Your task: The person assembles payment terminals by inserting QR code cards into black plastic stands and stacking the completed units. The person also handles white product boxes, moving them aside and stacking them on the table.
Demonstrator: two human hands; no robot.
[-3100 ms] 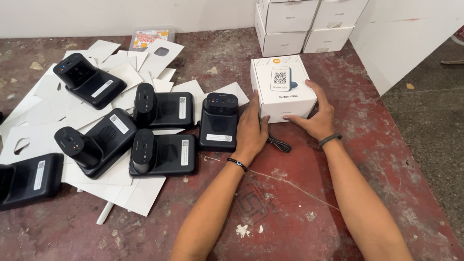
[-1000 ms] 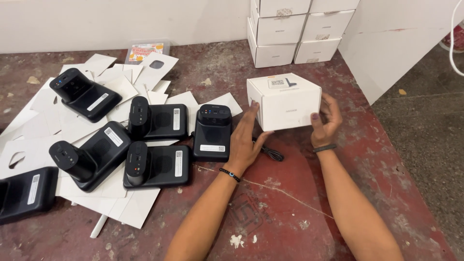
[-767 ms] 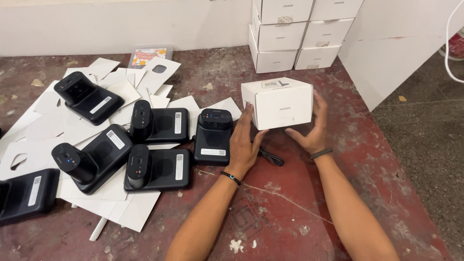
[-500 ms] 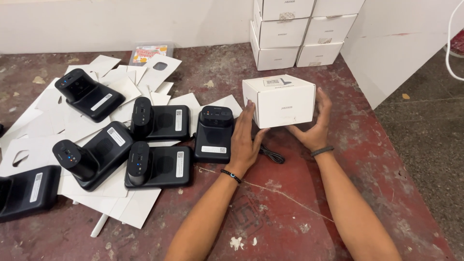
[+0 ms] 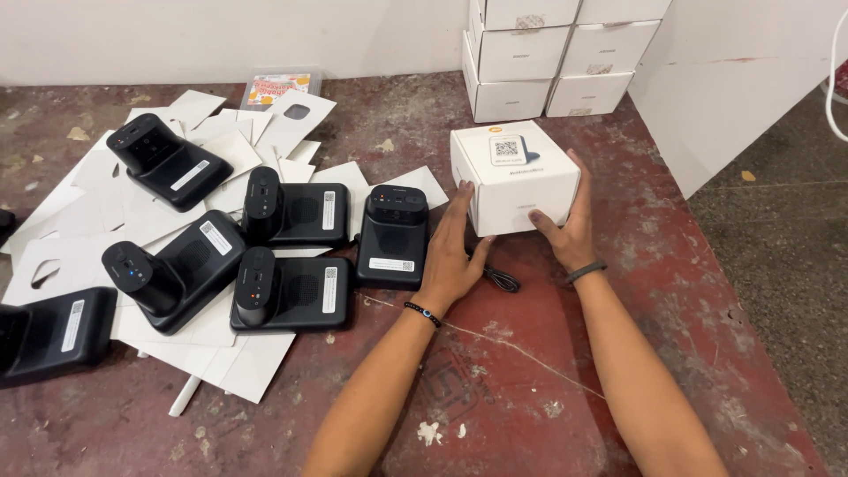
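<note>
A white cardboard box [image 5: 517, 181] with a printed square code on its lid is gripped between both my hands over the red-brown floor [image 5: 495, 380]. My left hand [image 5: 453, 256] presses flat on its left side, and my right hand [image 5: 570, 225] wraps the right side and near corner. A black cable [image 5: 503, 279] lies on the floor just under the box. A black device [image 5: 394, 234] lies right next to my left hand.
Several black devices [image 5: 291, 287] lie on scattered white card inserts [image 5: 221, 353] at the left. Stacked white boxes [image 5: 521, 53] stand at the back. A white panel [image 5: 733, 79] leans at the right. A colourful leaflet in a clear case [image 5: 276, 88] lies by the wall.
The box was lifted and tilted with its side towards me; now it is lower and turned so its lid with the code faces up. Both hands keep their hold.
</note>
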